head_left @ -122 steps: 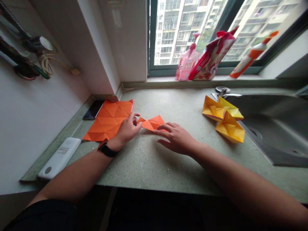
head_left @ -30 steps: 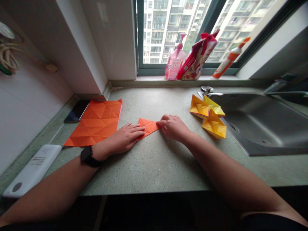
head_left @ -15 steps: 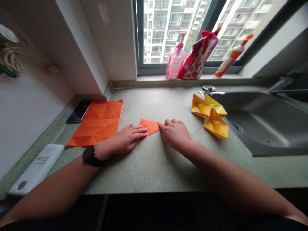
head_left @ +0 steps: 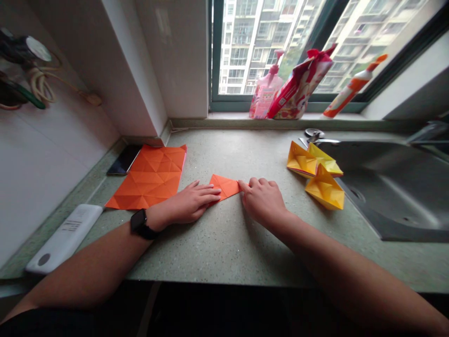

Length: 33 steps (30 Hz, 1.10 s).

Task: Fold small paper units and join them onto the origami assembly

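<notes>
A small folded piece of orange paper point(head_left: 227, 186) lies on the counter between my hands. My left hand point(head_left: 196, 202) rests flat on its left end, fingers stretched out and covering part of it. At the pointed right end, my right hand point(head_left: 263, 199) has its fingers curled, with thumb and forefinger pinching the tip. To the left, a larger orange sheet point(head_left: 150, 175) with many creases lies spread out, a pink edge showing along its right side. Folded yellow paper shapes point(head_left: 324, 187) stand grouped to the right of my right hand.
A steel sink point(head_left: 403, 187) borders the counter point(head_left: 210, 252) at right. A phone point(head_left: 124, 160) and a white oblong device point(head_left: 65, 238) lie at left. On the windowsill stand a pink pump bottle point(head_left: 265, 96), a red bag point(head_left: 298, 89) and an orange-and-white bottle point(head_left: 351, 91).
The camera view has shifted, so the whole scene sits a little further right. Both hands keep nearly the same places on the folded orange paper.
</notes>
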Each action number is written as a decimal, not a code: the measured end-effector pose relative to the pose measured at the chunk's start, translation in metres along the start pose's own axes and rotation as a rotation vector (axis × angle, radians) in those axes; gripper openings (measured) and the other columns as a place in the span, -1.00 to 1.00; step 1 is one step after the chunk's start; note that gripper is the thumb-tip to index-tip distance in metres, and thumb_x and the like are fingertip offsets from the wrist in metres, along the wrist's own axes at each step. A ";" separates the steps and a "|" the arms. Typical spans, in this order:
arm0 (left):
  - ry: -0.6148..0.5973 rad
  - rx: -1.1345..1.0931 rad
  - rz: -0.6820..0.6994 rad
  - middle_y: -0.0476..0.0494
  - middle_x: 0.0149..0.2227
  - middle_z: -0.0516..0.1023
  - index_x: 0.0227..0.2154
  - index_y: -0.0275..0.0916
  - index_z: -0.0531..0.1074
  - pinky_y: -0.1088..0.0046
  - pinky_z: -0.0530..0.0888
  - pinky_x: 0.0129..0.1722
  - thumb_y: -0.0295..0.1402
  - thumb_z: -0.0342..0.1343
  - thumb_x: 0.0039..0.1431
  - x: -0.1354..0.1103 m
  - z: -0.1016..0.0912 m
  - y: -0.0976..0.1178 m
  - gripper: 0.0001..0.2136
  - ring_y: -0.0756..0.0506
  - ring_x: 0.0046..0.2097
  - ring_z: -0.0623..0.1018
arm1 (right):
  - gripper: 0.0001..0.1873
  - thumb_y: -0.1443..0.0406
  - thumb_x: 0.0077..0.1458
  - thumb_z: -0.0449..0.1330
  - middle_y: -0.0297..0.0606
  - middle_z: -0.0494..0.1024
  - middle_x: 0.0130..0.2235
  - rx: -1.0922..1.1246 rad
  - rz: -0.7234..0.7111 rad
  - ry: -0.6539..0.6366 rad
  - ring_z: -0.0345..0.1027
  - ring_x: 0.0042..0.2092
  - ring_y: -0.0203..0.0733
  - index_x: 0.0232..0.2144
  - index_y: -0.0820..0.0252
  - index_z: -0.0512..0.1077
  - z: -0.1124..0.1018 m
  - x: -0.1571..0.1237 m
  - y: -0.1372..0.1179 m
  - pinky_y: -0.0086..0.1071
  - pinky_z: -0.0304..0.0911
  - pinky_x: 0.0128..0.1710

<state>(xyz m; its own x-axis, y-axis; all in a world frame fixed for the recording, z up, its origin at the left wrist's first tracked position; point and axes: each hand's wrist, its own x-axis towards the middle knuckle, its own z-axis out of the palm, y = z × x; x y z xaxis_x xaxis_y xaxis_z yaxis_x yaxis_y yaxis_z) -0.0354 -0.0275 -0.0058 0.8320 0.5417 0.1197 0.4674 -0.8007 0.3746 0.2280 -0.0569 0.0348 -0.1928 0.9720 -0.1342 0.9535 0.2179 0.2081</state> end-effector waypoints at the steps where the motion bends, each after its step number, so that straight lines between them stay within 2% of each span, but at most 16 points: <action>1: -0.004 0.001 -0.003 -0.17 0.41 0.46 0.35 -0.03 0.43 -0.11 0.10 0.53 -0.48 -0.05 0.52 0.000 0.000 0.000 -0.54 -0.20 0.48 0.38 | -0.46 0.33 0.49 -0.06 0.08 0.58 0.15 -0.006 -0.003 0.000 0.44 0.09 0.16 0.39 0.14 0.39 0.002 0.001 -0.001 -0.12 0.12 -0.02; 6: -0.020 0.007 -0.014 -0.18 0.42 0.44 0.35 -0.04 0.43 -0.13 0.10 0.52 -0.47 -0.07 0.53 0.001 0.000 0.002 -0.55 -0.21 0.49 0.36 | -0.42 0.32 0.51 -0.13 0.14 0.55 0.17 -0.023 -0.009 -0.007 0.46 0.09 0.17 0.45 0.18 0.33 0.007 0.003 -0.004 -0.09 0.15 0.00; 9: -0.027 0.016 -0.019 -0.18 0.44 0.43 0.36 -0.05 0.41 -0.12 0.07 0.53 -0.47 -0.07 0.53 0.001 0.000 0.003 -0.55 -0.20 0.49 0.35 | -0.42 0.31 0.50 -0.10 0.14 0.56 0.18 -0.025 -0.004 -0.011 0.46 0.11 0.17 0.46 0.16 0.31 0.005 -0.001 -0.003 -0.09 0.15 0.01; 14: -0.041 0.029 -0.031 -0.17 0.44 0.43 0.35 -0.03 0.43 -0.12 0.06 0.53 -0.47 -0.06 0.53 0.001 0.001 0.003 -0.55 -0.21 0.50 0.34 | -0.47 0.31 0.49 -0.08 0.13 0.59 0.15 -0.043 0.007 -0.030 0.47 0.12 0.18 0.37 0.20 0.41 0.001 -0.005 -0.003 -0.08 0.16 0.01; 17: -0.030 0.041 -0.018 -0.17 0.42 0.45 0.33 -0.05 0.45 -0.12 0.07 0.52 -0.48 -0.05 0.52 0.001 0.001 0.002 -0.56 -0.22 0.49 0.35 | -0.46 0.34 0.48 -0.09 0.11 0.60 0.14 -0.050 -0.010 -0.027 0.49 0.10 0.15 0.38 0.20 0.40 0.002 -0.004 -0.002 -0.09 0.16 0.01; 19: 0.002 0.051 0.006 -0.19 0.41 0.46 0.30 -0.06 0.47 -0.12 0.12 0.51 -0.48 -0.03 0.51 0.001 0.001 0.002 -0.58 -0.23 0.47 0.37 | -0.48 0.32 0.49 -0.08 0.08 0.61 0.11 -0.046 -0.023 -0.018 0.49 0.08 0.15 0.35 0.17 0.43 0.002 -0.002 0.002 -0.08 0.16 0.00; 22: 0.083 0.053 0.048 -0.23 0.38 0.49 0.24 -0.09 0.52 -0.04 0.29 0.44 -0.44 0.02 0.50 0.002 0.000 0.004 -0.64 -0.25 0.39 0.45 | -0.53 0.26 0.49 -0.03 0.03 0.63 0.08 -0.024 -0.039 0.006 0.51 0.05 0.15 0.28 0.12 0.49 0.002 -0.001 0.008 -0.08 0.15 -0.02; 25: 0.135 0.043 0.053 -0.27 0.26 0.58 0.16 -0.15 0.54 0.05 0.44 0.32 -0.41 0.04 0.50 0.002 -0.004 0.006 -0.70 -0.25 0.25 0.55 | -0.55 0.22 0.48 0.01 0.01 0.64 0.06 0.002 -0.040 0.028 0.51 0.04 0.16 0.26 0.09 0.50 0.001 -0.001 0.011 -0.09 0.14 -0.03; 28: 0.135 0.016 0.037 -0.27 0.11 0.65 0.05 -0.18 0.55 0.03 0.46 0.29 -0.40 0.07 0.47 0.002 -0.006 0.006 -0.79 -0.24 0.15 0.59 | -0.57 0.21 0.48 0.01 0.04 0.62 0.06 0.007 -0.031 0.022 0.51 0.02 0.17 0.23 0.09 0.52 0.002 0.000 0.010 -0.10 0.14 -0.05; 30: 0.120 0.004 0.031 -0.26 0.10 0.64 -0.03 -0.18 0.54 0.03 0.46 0.28 -0.33 0.17 0.44 0.002 -0.008 0.006 -0.86 -0.26 0.15 0.59 | -0.57 0.23 0.48 0.00 0.05 0.61 0.06 0.013 -0.033 0.016 0.50 0.02 0.16 0.21 0.08 0.54 0.003 0.000 0.009 -0.11 0.15 -0.06; 33: 0.101 0.022 0.001 -0.28 0.10 0.63 -0.09 -0.19 0.53 0.06 0.49 0.22 -0.22 0.28 0.39 0.003 -0.008 0.008 -0.83 -0.29 0.14 0.57 | -0.60 0.24 0.48 0.02 0.05 0.58 0.11 0.043 -0.058 0.034 0.47 0.05 0.14 0.15 0.09 0.58 0.004 0.002 0.009 -0.12 0.19 -0.05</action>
<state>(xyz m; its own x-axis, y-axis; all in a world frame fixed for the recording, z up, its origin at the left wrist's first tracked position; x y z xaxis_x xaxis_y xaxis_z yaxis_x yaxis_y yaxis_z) -0.0321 -0.0301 0.0048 0.7986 0.5632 0.2121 0.4743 -0.8060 0.3541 0.2378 -0.0538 0.0323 -0.2548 0.9606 -0.1112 0.9495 0.2703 0.1591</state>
